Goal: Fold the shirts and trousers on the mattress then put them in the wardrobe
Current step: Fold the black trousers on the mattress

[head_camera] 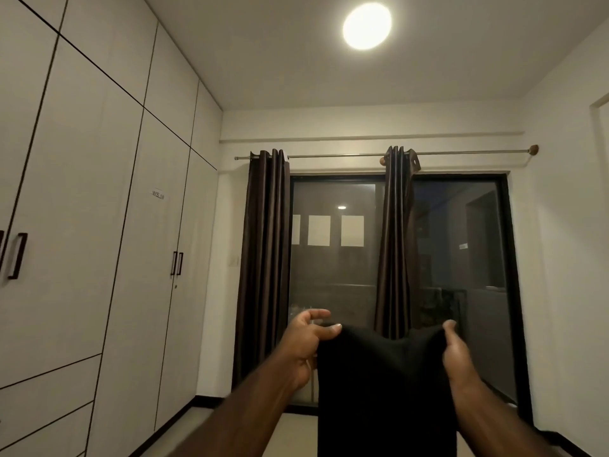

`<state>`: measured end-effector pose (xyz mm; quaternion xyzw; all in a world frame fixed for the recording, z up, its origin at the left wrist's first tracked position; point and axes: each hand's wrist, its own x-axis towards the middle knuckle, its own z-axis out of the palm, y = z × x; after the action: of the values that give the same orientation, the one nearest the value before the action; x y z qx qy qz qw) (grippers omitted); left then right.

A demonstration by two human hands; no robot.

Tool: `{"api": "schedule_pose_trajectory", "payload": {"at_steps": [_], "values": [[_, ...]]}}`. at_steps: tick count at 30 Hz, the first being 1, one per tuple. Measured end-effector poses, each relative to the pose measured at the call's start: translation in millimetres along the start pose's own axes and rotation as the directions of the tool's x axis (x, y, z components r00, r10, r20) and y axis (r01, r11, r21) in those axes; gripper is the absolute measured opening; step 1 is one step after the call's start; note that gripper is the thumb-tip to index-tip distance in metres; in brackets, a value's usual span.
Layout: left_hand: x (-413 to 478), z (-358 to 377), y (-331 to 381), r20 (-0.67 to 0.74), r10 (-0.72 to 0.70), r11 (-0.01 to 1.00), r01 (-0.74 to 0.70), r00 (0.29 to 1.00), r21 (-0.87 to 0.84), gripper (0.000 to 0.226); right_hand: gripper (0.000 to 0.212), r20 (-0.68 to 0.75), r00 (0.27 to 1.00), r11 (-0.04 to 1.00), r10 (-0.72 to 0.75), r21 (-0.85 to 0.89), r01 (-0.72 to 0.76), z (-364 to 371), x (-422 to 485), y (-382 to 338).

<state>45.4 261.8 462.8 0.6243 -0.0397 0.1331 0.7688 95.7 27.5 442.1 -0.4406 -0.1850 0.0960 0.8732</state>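
Pale, dark-bordered floor (298, 435)

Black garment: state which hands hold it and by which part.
Both hands hold the black garment up by its top edge: left hand pinches the left corner, right hand the right corner; the rest hangs down.

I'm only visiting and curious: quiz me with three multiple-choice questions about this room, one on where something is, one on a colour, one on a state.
1. The wardrobe stands:
A) on the person's left
B) on the person's right
C) straight ahead

2. The garment held up is:
A) white
B) black
C) red

3. The wardrobe doors in view are:
A) all shut
B) one wide open
C) taken off

Answers:
1 A, its panels fill the left side of the view.
2 B, the cloth pinched by the left hand and right hand is black.
3 A, every visible door lies flush.
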Motion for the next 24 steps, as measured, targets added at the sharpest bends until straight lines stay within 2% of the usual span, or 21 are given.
{"api": "schedule_pose_trajectory", "payload": {"at_steps": [1, 2, 4, 6, 10, 13, 15, 18, 20, 22, 24], "values": [[-2, 1, -2, -0.018, 0.035, 0.999, -0.035, 0.999, -0.007, 0.038, 0.079, -0.118, 0.991, 0.993, 0.061, -0.098, -0.072, 2, 3, 2], [-2, 1, -5, -0.032, 0.067, 0.998, -0.067, 0.997, -0.003, 0.037, 0.081, -0.064, 0.988, 0.982, 0.142, -0.116, -0.149, 1, -5, 3], [-2, 1, -11, -0.057, 0.118, 0.993, -0.118, 0.991, 0.001, 0.039, 0.086, -0.051, 0.928, 0.924, 0.369, -0.086, -0.373, 17, -13, -3], [2, -3, -21, -0.063, 0.130, 0.991, -0.131, 0.989, -0.012, 0.049, 0.079, -0.032, 0.890, 0.884, 0.454, -0.112, -0.455, 19, -17, -5], [11, -12, -32, -0.044, 0.105, 0.993, -0.108, 0.993, -0.057, 0.085, 0.074, -0.067, 0.886, 0.870, 0.459, -0.170, -0.463, 14, -20, -4], [17, -12, -33, -0.066, 0.087, 0.995, -0.090, 0.994, -0.047, 0.096, 0.074, -0.070, 0.880, 0.864, 0.470, -0.166, -0.475, 11, -14, -2], [17, -11, -29, -0.124, 0.051, 0.998, -0.053, 0.991, -0.017, 0.087, 0.072, -0.073, 0.875, 0.863, 0.478, -0.143, -0.484, 7, -11, 0], [15, -13, -25, -0.157, -0.127, 0.992, 0.123, 0.979, -0.034, 0.042, 0.069, -0.085, 0.864, 0.837, 0.496, -0.217, -0.502, 0, -11, -1], [12, -15, -27, -0.154, -0.177, 0.984, 0.173, 0.972, -0.040, 0.025, 0.059, -0.123, 0.862, 0.805, 0.491, -0.313, -0.504, -3, -13, -2], [13, -17, -30, -0.164, -0.112, 0.994, 0.108, 0.980, -0.032, 0.036, 0.049, -0.150, 0.859, 0.773, 0.489, -0.381, -0.506, -8, -13, -2], [15, -19, -35, -0.158, -0.059, 0.997, 0.051, 0.986, -0.055, 0.068, 0.043, -0.184, 0.871, 0.769, 0.455, -0.413, -0.489, -10, -12, -1]]}}
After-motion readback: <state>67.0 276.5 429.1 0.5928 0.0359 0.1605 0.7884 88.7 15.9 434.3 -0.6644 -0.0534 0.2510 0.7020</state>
